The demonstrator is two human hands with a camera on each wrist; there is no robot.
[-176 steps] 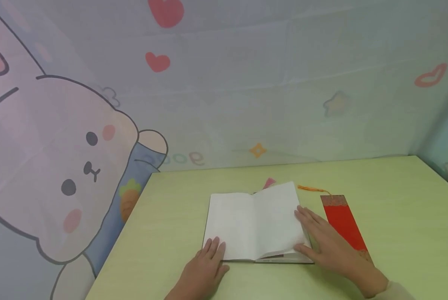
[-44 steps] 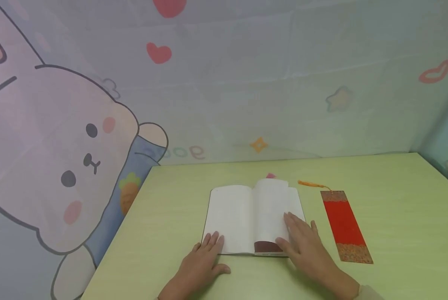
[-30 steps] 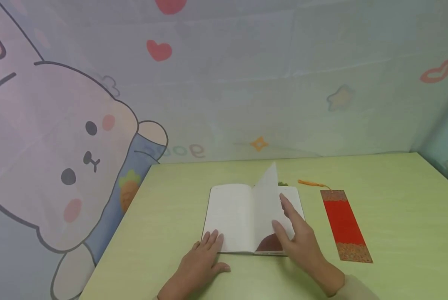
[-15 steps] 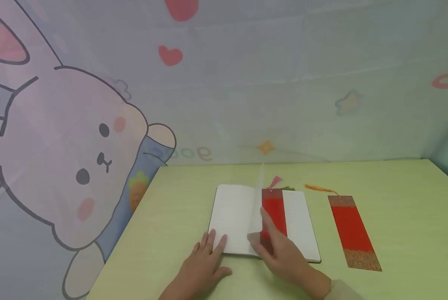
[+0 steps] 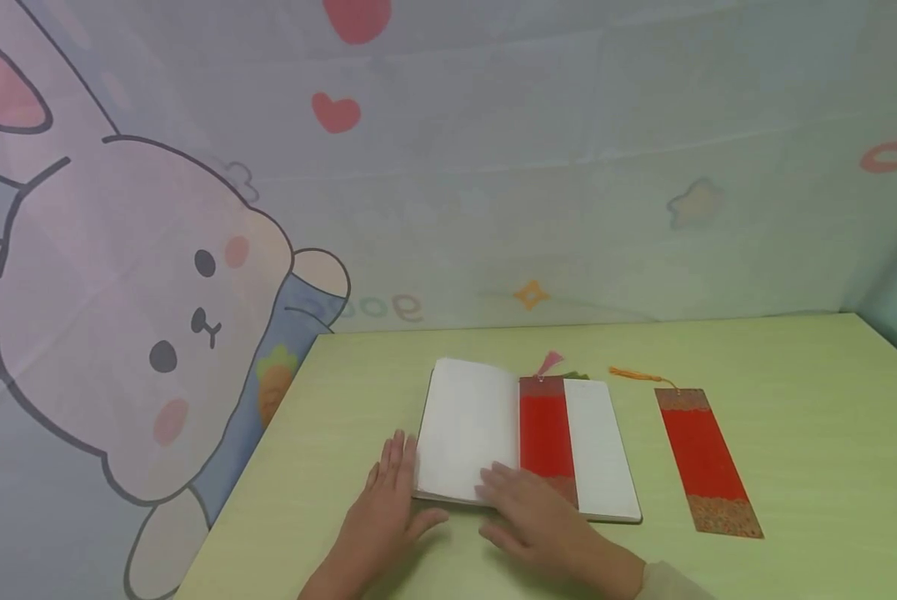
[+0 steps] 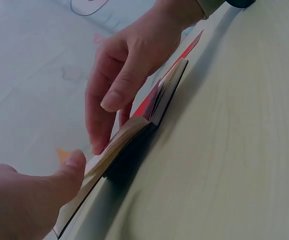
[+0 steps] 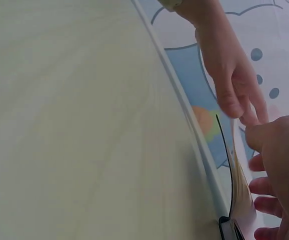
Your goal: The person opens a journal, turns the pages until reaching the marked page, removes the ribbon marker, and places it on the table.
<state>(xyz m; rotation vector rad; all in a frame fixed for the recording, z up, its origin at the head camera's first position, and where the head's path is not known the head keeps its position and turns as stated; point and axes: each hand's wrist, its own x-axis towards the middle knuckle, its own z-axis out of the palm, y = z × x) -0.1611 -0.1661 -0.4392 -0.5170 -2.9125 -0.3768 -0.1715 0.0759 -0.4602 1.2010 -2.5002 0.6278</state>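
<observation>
Right hand (image 5: 542, 523) relaxed, fingers extended, I rest its tips on the left page (image 5: 467, 429) of the open notebook (image 5: 602, 450), which lies on the table (image 5: 824, 425). I hold my left hand (image 5: 381, 512) straight-fingered at the notebook's left edge. Red bookmark (image 5: 546, 429) along the fold; orange-tasselled bookmark (image 5: 707, 458) apart, to the right.

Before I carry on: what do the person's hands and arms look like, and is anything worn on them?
The left hand and the right hand are both bare, with no gloves or rings in sight. A plain, pale cream sleeve ends just behind the right hand's wrist. On the left side, only a sliver of pale cuff shows, in the right wrist view.
</observation>
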